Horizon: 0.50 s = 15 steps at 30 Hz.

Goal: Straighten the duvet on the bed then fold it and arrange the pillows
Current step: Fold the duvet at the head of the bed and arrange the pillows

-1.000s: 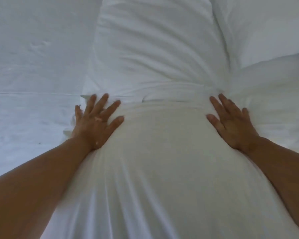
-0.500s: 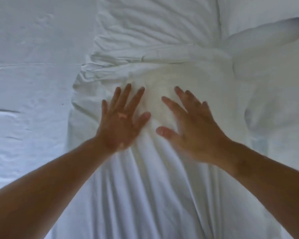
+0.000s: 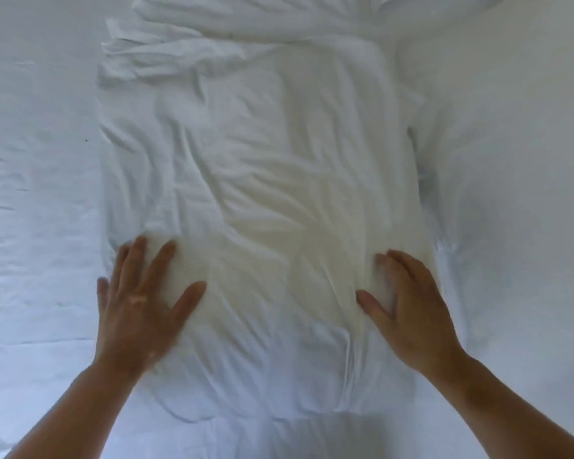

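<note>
A white pillow (image 3: pixel 262 210), heavily creased, lies flat in the middle of the bed (image 3: pixel 37 226). The left hand (image 3: pixel 140 303) rests palm-down on its near left part, grip spread, fingers splayed; the right hand (image 3: pixel 408 309) presses its near right edge, grip likewise spread (nothing pinched). Another pillow (image 3: pixel 511 160) lies just right.

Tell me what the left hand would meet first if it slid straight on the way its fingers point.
The left hand would likely cross more wrinkled pillow first, then its bunched open end.
</note>
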### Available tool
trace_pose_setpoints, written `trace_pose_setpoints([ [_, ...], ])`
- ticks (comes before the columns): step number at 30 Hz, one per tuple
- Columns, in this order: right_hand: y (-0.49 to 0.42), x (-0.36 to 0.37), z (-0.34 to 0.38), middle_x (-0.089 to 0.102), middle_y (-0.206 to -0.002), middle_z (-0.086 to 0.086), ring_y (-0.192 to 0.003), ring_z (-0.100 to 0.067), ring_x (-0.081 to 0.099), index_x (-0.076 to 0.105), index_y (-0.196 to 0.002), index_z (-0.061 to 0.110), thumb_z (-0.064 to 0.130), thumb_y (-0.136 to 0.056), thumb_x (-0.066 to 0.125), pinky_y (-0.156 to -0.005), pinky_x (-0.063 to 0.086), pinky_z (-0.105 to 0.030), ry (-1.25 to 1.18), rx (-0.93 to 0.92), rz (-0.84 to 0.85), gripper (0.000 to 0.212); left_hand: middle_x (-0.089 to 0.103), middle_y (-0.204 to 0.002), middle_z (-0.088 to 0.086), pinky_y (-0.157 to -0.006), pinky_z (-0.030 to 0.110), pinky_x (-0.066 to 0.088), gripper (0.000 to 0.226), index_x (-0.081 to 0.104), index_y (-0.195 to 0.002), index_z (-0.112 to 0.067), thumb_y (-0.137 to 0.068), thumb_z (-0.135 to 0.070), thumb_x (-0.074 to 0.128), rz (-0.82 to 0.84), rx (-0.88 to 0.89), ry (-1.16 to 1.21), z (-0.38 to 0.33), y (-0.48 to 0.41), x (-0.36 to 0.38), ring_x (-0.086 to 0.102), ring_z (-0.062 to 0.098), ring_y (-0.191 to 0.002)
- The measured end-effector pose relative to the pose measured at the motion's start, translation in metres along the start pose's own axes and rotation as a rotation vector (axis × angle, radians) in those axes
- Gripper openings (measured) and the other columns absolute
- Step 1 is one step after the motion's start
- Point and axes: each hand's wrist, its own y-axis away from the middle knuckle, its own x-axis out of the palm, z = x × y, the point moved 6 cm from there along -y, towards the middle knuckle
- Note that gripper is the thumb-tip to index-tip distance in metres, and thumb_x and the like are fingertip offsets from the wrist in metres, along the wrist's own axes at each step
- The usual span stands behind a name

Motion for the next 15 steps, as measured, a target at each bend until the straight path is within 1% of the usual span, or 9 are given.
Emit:
trace_pose_setpoints([
  [2, 0.049, 0.006, -0.009, 0.053, -0.134, -0.001, -0.125, -0.022, 0.05, 0.05, -0.139, 0.018, 0.066, -0.084, 0.057, -0.108, 0.045, -0.042, -0.018, 0.069, -0.046, 0.073, 0.016, -0.167, 0.003, -0.12, 0.054, 0.029, 0.093, 0.029, -0.155, -0.037, -0.076, -0.083, 0.046, -0.019, -0.081, 0.116, 0.003, 0.045, 0.0, 0.015, 0.025, -0.154],
  [4, 0.082, 0.012, -0.015, 0.057, -0.118, 0.006, -0.106, -0.015, 0.057, 0.053, -0.131, 0.02, 0.062, -0.079, 0.068, -0.094, 0.053, -0.038, -0.082, 0.142, -0.08, 0.069, 0.012, -0.167, -0.003, -0.119, 0.051, 0.032, 0.102, 0.021, -0.156, -0.041, -0.071, -0.081, 0.06, -0.032, -0.196, 0.234, 0.003, 0.078, 0.0, 0.015, 0.021, -0.154],
  [6, 0.109, 0.018, -0.017, 0.06, -0.097, 0.015, -0.083, -0.004, 0.059, 0.055, -0.119, 0.024, 0.056, -0.076, 0.076, -0.076, 0.053, -0.028, -0.178, 0.232, -0.061, 0.058, 0.015, -0.165, -0.003, -0.114, 0.053, 0.036, 0.112, 0.017, -0.157, -0.04, -0.062, -0.073, 0.068, -0.057, -0.274, 0.299, 0.002, 0.103, -0.001, 0.02, 0.018, -0.152],
  [8, 0.131, 0.026, -0.02, 0.063, -0.082, 0.017, -0.073, 0.001, 0.061, 0.056, -0.103, 0.028, 0.052, -0.074, 0.081, -0.067, 0.049, -0.022, -0.236, 0.262, -0.045, 0.044, 0.022, -0.162, 0.0, -0.113, 0.053, 0.037, 0.124, 0.014, -0.157, -0.033, -0.056, -0.076, 0.072, -0.061, -0.313, 0.326, 0.008, 0.123, 0.004, 0.022, 0.017, -0.149],
  [10, 0.15, 0.034, -0.019, 0.065, -0.075, 0.019, -0.067, 0.002, 0.063, 0.055, -0.088, 0.031, 0.048, -0.074, 0.084, -0.065, 0.049, -0.021, -0.256, 0.255, -0.048, 0.036, 0.025, -0.159, 0.0, -0.113, 0.052, 0.036, 0.137, 0.013, -0.157, -0.029, -0.047, -0.086, 0.073, -0.056, -0.362, 0.355, 0.017, 0.143, 0.01, 0.022, 0.016, -0.147],
  [11, 0.156, 0.039, -0.02, 0.065, -0.073, 0.019, -0.065, 0.002, 0.063, 0.055, -0.085, 0.033, 0.046, -0.074, 0.084, -0.066, 0.05, -0.023, -0.261, 0.253, -0.063, 0.035, 0.025, -0.157, -0.001, -0.113, 0.052, 0.036, 0.139, 0.013, -0.157, -0.029, -0.043, -0.086, 0.071, -0.064, -0.391, 0.369, 0.021, 0.153, 0.014, 0.022, 0.015, -0.147],
  [12, 0.161, 0.043, -0.022, 0.065, -0.073, 0.018, -0.066, 0.002, 0.063, 0.054, -0.084, 0.033, 0.044, -0.074, 0.085, -0.068, 0.052, -0.026, -0.285, 0.258, -0.088, 0.034, 0.025, -0.157, -0.002, -0.112, 0.052, 0.036, 0.14, 0.014, -0.156, -0.03, -0.041, -0.085, 0.072, -0.078, -0.409, 0.372, 0.023, 0.162, 0.017, 0.023, 0.015, -0.146],
  [13, 0.164, 0.048, -0.024, 0.066, -0.074, 0.017, -0.067, 0.001, 0.063, 0.053, -0.085, 0.033, 0.043, -0.074, 0.085, -0.07, 0.054, -0.029, -0.328, 0.263, -0.119, 0.035, 0.026, -0.156, -0.001, -0.112, 0.053, 0.037, 0.141, 0.015, -0.156, -0.03, -0.041, -0.081, 0.079, -0.093, -0.409, 0.364, 0.024, 0.171, 0.023, 0.023, 0.016, -0.146],
  [15, 0.167, 0.057, -0.029, 0.065, -0.08, 0.015, -0.075, -0.002, 0.064, 0.053, -0.088, 0.032, 0.043, -0.074, 0.085, -0.073, 0.057, -0.034, -0.407, 0.25, -0.193, 0.037, 0.028, -0.155, 0.005, -0.114, 0.054, 0.035, 0.134, 0.014, -0.156, -0.031, -0.05, -0.065, 0.088, -0.131, -0.391, 0.334, 0.023, 0.185, 0.035, 0.023, 0.024, -0.147],
])
